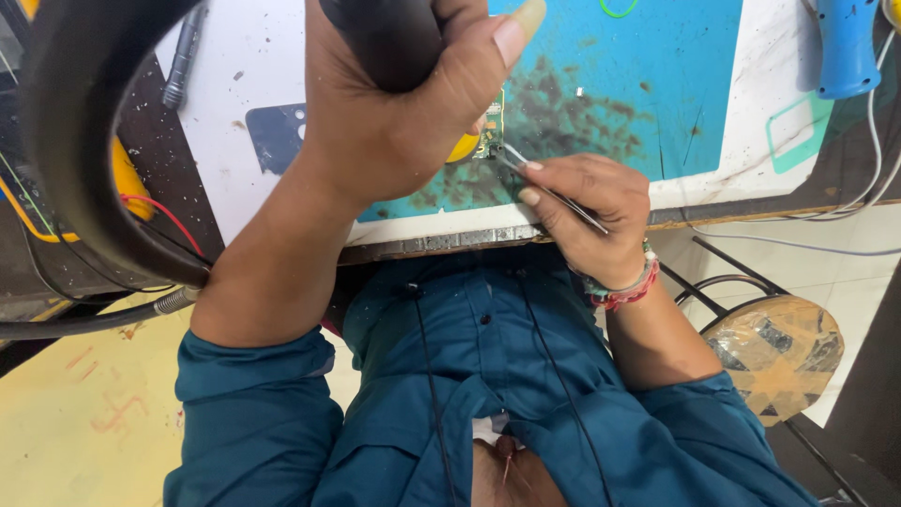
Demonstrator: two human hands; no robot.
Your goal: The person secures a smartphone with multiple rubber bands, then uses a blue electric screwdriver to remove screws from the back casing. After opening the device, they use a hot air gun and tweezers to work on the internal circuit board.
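The landmark here is the small circuit board, which lies on a stained teal work mat near the front edge of the white bench.

Directly over the board, and partly hiding it, the person's left hand is wrapped tight around a thick black handle, all fingers closed and the thumb laid along the side. A yellow part of the tool shows just below the hand, touching or nearly touching the board's left edge. From the handle a heavy black hose loops away to the left of the board.

Just right of the board and toward the person, the right hand pinches a pair of slim metal tweezers between thumb and fingertips, the other fingers curled in; the tips rest at the board's lower right corner. Whether they grip a part there cannot be told (it is too small to see).

Judging by this, the rework on the board appears to be under way, with both tools on it and nothing yet lifted clear.

No box, tray or other container is in view. Far right of the board a blue tool grip lies on the bench, and below the bench edge stands a stool with a taped seat.
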